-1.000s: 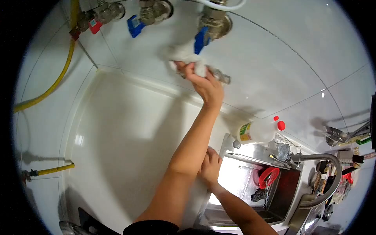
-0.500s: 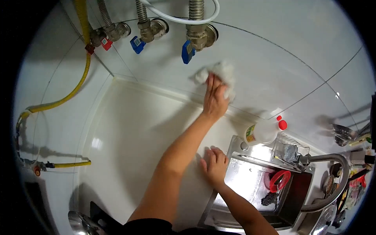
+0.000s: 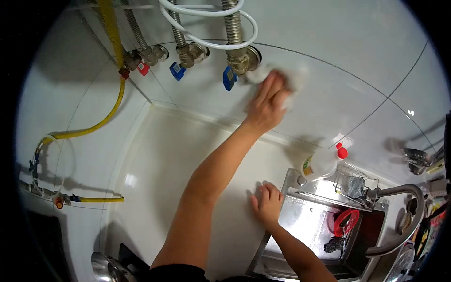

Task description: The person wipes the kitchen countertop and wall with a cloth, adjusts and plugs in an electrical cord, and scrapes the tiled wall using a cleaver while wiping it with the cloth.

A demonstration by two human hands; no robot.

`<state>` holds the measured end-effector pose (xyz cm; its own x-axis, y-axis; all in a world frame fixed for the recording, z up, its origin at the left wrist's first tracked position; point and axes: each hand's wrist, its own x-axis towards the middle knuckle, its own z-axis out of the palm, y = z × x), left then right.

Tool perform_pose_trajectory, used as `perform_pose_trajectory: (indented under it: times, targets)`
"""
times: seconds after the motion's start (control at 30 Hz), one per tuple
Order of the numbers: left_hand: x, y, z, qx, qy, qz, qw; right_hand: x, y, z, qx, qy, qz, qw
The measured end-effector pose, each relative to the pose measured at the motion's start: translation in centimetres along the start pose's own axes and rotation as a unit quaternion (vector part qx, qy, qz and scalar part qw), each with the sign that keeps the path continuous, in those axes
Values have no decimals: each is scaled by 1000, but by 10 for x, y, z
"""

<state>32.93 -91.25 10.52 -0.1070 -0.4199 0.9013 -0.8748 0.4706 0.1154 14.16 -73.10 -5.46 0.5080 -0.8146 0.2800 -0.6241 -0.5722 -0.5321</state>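
Observation:
My left hand (image 3: pixel 267 105) presses a white cloth (image 3: pixel 296 77) against the tiled wall, just right of the valve with the blue handle (image 3: pixel 229 78). Its fingers are closed over the cloth, which is smeared by motion. Lower down, my right hand (image 3: pixel 268 204) rests with fingers apart on the white countertop (image 3: pixel 155 178), at the left edge of the steel sink (image 3: pixel 300 211). Nothing is in it. A white bottle with a red cap (image 3: pixel 324 163) stands behind the sink, near the wall.
More valves (image 3: pixel 188 55) with metal hoses and a white hose (image 3: pixel 206 44) hang along the wall's top. A yellow hose (image 3: pixel 101 123) runs down the left. In the sink lie a red strainer (image 3: pixel 346 223) and a dark scrubber (image 3: pixel 334 244), beside the curved faucet (image 3: pixel 413 207).
My left hand has moved the cloth up and right along the wall, closer to the valve. My right hand stays at the sink's edge. The whole view has shifted a little.

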Motion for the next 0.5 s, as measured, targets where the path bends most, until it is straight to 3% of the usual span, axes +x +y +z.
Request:
perform_pose_trajectory:
  times: [0.13,0.2,0.27,0.33,0.43,0.47,0.5]
  targets:
    - [41,11,2,-4,83,55,995,-4,5,4,-4,11,2,1000]
    - [12,12,21,14,136,-6,991,1,3,3,-2,20,-9,1000]
    - [-23,18,32,25,98,-65,993,-2,3,-3,-4,22,-18,1000]
    - [-32,17,39,16,110,-40,993,-2,2,-3,-2,28,-27,999]
    - [5,19,31,19,110,14,994,-5,7,4,-23,31,-33,999]
    - [34,28,14,23,9,-31,999,-5,9,5,-32,30,-36,998]
    - [67,34,5,31,74,9,997,-5,8,4,-26,39,-37,998]
